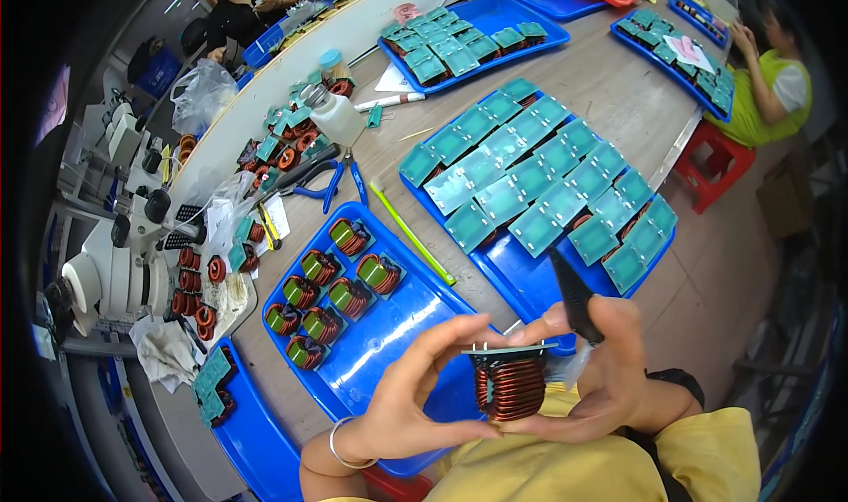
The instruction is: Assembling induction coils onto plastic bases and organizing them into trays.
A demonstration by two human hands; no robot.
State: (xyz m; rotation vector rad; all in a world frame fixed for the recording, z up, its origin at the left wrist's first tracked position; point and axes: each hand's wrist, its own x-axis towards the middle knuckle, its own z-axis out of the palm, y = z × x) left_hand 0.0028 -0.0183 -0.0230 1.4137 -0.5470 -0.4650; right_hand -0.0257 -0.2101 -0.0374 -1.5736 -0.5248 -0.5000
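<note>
Close to my body, my left hand (415, 391) grips a copper-wound coil (511, 389) between thumb and fingers. A thin circuit board sits on top of the coil, seen edge-on, with small pins above it. My right hand (609, 369) steadies the other side of the coil, thumb below it. In its fingers is also a black pointed tool (576, 297), its tip slanting up and away; its exact kind is unclear. Behind my left hand lies a blue tray (411, 316) with several coils (350, 297) toward its far left end.
A second blue tray (521, 281) carries rows of green boards (539, 228). Pliers (322, 184), a yellow-green stick (411, 237) and a bottle (334, 115) lie or stand farther back. A microscope (132, 237) stands left. Co-workers (773, 87) sit across, beside a red stool (711, 162).
</note>
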